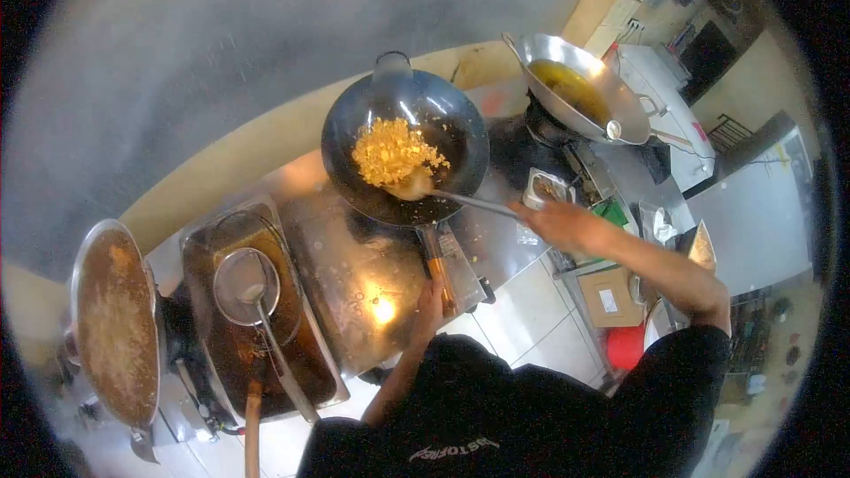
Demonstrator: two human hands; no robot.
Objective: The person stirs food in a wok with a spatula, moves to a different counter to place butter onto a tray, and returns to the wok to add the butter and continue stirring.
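Observation:
A dark wok sits on the burner, with yellow-orange crumbly food heaped in its middle. My left hand is closed round the wok's wooden handle, below its rim. My right hand grips a long metal wok spatula by its far end. The spatula's head dips into the lower edge of the food, partly covered, so its exact shape is hard to make out.
At back right stands a large metal wok of yellow oil. Left of my wok, a strainer lies over a rectangular pan of brown liquid. Further left is a round pan of brown contents. A small container sits right.

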